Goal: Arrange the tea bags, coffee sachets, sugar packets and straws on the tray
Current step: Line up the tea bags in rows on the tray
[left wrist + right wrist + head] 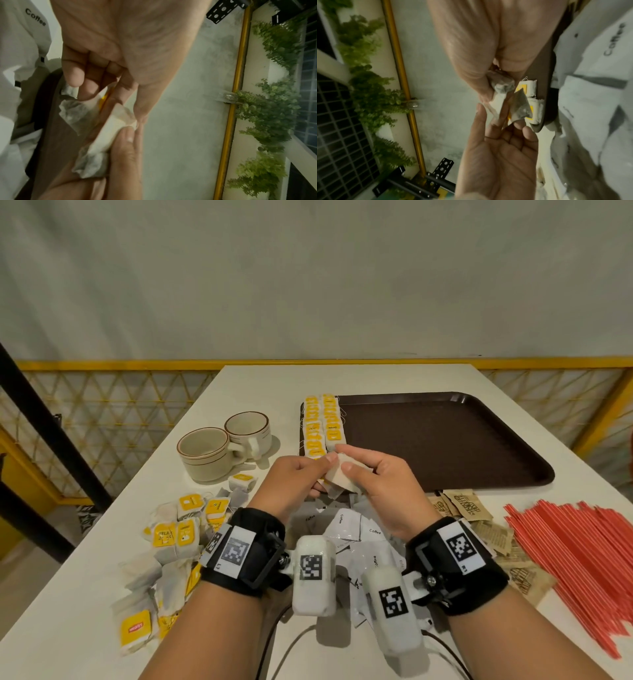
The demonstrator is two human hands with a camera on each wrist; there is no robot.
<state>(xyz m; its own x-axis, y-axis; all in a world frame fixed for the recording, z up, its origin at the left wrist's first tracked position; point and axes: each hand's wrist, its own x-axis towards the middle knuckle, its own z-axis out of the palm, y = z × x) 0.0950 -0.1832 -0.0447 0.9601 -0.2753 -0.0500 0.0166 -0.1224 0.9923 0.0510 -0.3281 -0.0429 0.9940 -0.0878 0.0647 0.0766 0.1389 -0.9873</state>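
Both hands are meeting just in front of the near left corner of the tray (445,440), and between them they are holding a small bunch of tea bags (337,474). The left hand (294,474) is pinching the bunch with thumb and fingers curled around it, and the right hand (373,474) is grasping it from the other side, its thumb lying on the top bag. So each grip is closed on the bags, not released.

Two columns of tea bags on the tray (322,422) are already lying along its left edge, yellow labels up. The loose pile of tea bags (171,542) is waiting on the white surface (257,381) at the left, the coffee sachets (359,535) are lying under the wrists, the sugar packets (462,505) are beside the tray's near edge, and the red straws (575,559) are at the far right.

To do this step well, I think the person should separate one bag at a time, turn the label upward, and lay it in line with a column so that it is touching the last bag. The strings can easily tangle, so pulling slowly is safer.

How many bags are in the bunch is hard to say, because fingers are covering them. In the wrist views the bags are blurred and dim, and the labels are mostly hidden. Two cups (226,443) are standing left of the tray.
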